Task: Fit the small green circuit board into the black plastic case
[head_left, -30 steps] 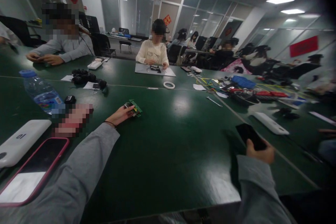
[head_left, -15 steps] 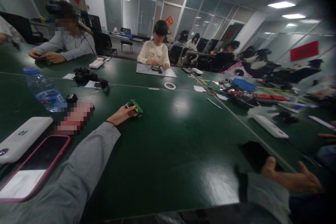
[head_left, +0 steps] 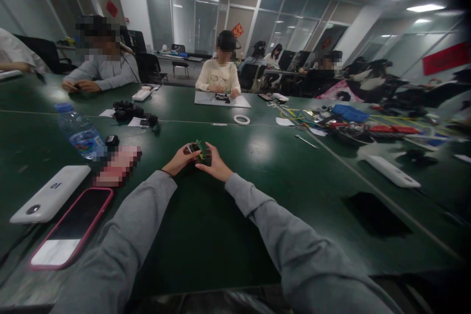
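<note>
A small green circuit board (head_left: 200, 147) with yellow parts is held above the dark green table by my left hand (head_left: 181, 159). The left thumb lies across the board's near face, and the left fingers are partly hidden behind it. My right hand (head_left: 218, 163) is at the board's right side, its thumb and fingers apart and curved around that edge. Whether the right fingertips touch the board is hard to make out. Both forearms reach forward in grey sleeves.
Left of my arms are a pink-framed phone (head_left: 79, 225), a white device marked 01 (head_left: 51, 194), a blurred red item (head_left: 118, 166) and a water bottle (head_left: 81, 132). A black pad (head_left: 379, 213), wrench (head_left: 306, 141) and tangled cables (head_left: 316, 120) lie rightward. Co-workers sit across.
My right hand has come from the far right of the table to the board's right side. The board is turned more edge-on in my left hand. The view has shifted slightly.
</note>
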The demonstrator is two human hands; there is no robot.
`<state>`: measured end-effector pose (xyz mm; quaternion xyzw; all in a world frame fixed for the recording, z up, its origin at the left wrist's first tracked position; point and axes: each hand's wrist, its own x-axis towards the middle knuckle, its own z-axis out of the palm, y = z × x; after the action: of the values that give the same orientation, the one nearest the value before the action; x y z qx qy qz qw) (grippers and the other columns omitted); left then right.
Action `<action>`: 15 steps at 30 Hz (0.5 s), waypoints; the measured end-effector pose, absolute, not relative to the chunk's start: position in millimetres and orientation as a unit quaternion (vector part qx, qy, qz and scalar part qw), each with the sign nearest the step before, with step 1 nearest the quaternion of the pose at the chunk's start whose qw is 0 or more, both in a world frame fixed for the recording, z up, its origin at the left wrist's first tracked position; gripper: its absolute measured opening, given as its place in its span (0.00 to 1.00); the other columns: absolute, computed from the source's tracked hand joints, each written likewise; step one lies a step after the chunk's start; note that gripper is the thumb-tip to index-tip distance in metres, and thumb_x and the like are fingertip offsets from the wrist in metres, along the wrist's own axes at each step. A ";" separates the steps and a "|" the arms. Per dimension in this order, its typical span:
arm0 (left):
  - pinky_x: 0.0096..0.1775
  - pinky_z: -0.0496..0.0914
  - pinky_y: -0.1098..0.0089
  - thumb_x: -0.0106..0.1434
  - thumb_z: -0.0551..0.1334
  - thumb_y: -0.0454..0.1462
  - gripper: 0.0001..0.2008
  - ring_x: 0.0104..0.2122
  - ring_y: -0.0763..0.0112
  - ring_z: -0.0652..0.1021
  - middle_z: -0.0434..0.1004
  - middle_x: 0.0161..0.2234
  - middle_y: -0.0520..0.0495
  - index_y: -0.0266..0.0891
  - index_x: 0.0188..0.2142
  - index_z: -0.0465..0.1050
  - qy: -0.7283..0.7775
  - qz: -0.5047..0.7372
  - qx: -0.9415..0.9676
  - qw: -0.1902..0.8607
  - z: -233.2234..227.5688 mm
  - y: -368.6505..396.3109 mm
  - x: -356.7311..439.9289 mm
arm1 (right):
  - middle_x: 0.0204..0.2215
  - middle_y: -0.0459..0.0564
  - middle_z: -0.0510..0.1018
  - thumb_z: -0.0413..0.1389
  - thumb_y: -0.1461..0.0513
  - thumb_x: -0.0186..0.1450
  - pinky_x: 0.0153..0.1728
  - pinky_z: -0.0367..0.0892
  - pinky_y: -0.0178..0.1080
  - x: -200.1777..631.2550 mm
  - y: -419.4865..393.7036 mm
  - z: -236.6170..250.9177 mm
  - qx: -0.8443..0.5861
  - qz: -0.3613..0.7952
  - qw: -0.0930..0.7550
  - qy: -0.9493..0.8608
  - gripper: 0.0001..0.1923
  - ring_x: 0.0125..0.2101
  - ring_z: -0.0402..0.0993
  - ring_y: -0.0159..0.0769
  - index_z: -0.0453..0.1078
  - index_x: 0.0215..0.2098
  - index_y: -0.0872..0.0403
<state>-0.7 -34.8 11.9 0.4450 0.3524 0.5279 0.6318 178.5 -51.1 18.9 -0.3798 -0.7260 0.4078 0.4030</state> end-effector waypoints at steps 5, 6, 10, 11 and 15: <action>0.47 0.67 0.69 0.55 0.65 0.48 0.27 0.44 0.66 0.76 0.75 0.47 0.41 0.37 0.51 0.70 0.325 0.533 0.465 0.628 14.4 -36.2 1.0 | 0.40 0.51 0.72 0.65 0.54 0.53 0.47 0.66 0.49 163.8 -44.3 15.8 -0.399 0.595 0.365 -0.595 0.31 0.42 0.70 0.41 0.59 0.50 0.52; 0.47 0.67 0.68 0.57 0.60 0.53 0.30 0.45 0.65 0.75 0.75 0.48 0.40 0.37 0.53 0.70 0.310 0.520 0.465 0.647 15.0 -35.8 -0.9 | 0.38 0.51 0.73 0.63 0.53 0.54 0.44 0.68 0.47 168.6 -48.7 17.5 -0.393 0.653 0.352 -0.544 0.27 0.39 0.71 0.40 0.61 0.48 0.52; 0.43 0.69 0.68 0.58 0.46 0.62 0.38 0.41 0.66 0.76 0.74 0.47 0.39 0.38 0.53 0.70 0.297 0.485 0.432 0.700 14.8 -31.1 -9.5 | 0.31 0.49 0.73 0.51 0.49 0.62 0.36 0.70 0.42 201.1 -76.9 31.4 -0.331 0.793 0.315 -0.404 0.21 0.30 0.69 0.34 0.65 0.45 0.56; 0.43 0.69 0.68 0.58 0.46 0.62 0.38 0.41 0.67 0.76 0.74 0.47 0.39 0.38 0.53 0.70 0.300 0.482 0.426 0.704 14.5 -30.1 -11.0 | 0.31 0.48 0.72 0.49 0.48 0.63 0.36 0.69 0.41 211.5 -84.6 35.6 -0.321 0.797 0.318 -0.402 0.22 0.29 0.68 0.32 0.66 0.45 0.56; 0.43 0.69 0.68 0.59 0.46 0.61 0.36 0.40 0.68 0.76 0.74 0.48 0.39 0.37 0.52 0.70 0.312 0.481 0.414 0.706 14.9 -30.5 -13.4 | 0.29 0.48 0.72 0.45 0.46 0.64 0.35 0.68 0.40 269.5 -110.3 50.2 -0.385 0.714 0.342 -0.475 0.26 0.28 0.67 0.31 0.68 0.46 0.58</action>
<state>-13.4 -30.5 14.9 0.4143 0.3123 0.4815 0.7064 269.5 -110.3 50.2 -0.3849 -0.4747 0.7140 0.3417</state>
